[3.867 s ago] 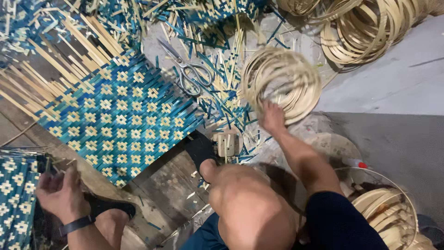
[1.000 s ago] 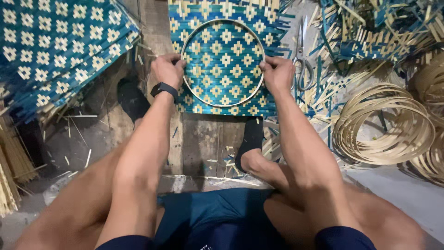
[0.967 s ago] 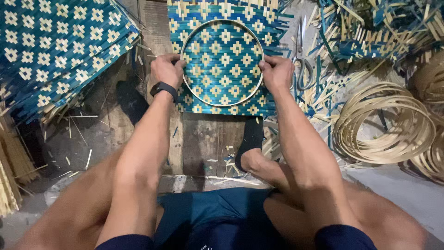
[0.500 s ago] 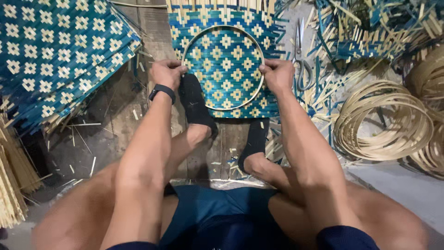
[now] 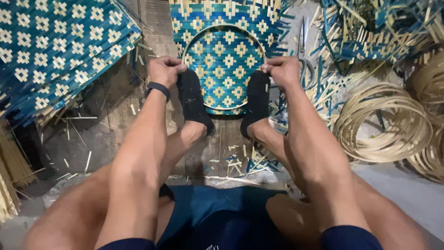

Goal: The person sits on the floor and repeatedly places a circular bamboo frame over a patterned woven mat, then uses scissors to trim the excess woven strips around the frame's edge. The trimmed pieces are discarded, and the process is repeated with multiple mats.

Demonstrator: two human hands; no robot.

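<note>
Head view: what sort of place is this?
Likely a floor-level basket-weaving workshop. Both hands, left hand and right hand, grip a bamboo hoop laid on a blue woven mat. Coiled bamboo rings, scissors and cut strips lie around.

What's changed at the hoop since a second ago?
Both black-socked feet have come forward onto the woven mat: left foot, right foot, pinning the bamboo hoop's lower sides. Left hand and right hand keep their grip on the hoop's sides.
</note>
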